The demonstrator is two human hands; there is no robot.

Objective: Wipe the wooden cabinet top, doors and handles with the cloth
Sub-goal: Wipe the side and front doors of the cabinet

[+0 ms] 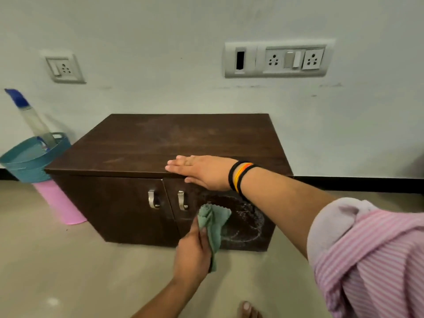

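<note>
At the far left a teal ribbed basket (pixel 25 161) sits on a pink bin (pixel 60 203) beside the dark wooden cabinet (pixel 142 143), whose two doors carry curved metal handles (pixel 153 199). The left hand (pixel 192 255) has its fingers (pixel 203 235) curled tight around a soft green cloth (pixel 212 222), which is pressed to the right door (pixel 247 223) over a chalky circular smear. The right hand (pixel 202 171) lies flat on the cabinet's smooth top front edge, fingers (pixel 176 165) straight and together, holding nothing, with bangles (pixel 241 177) at the wrist.
</note>
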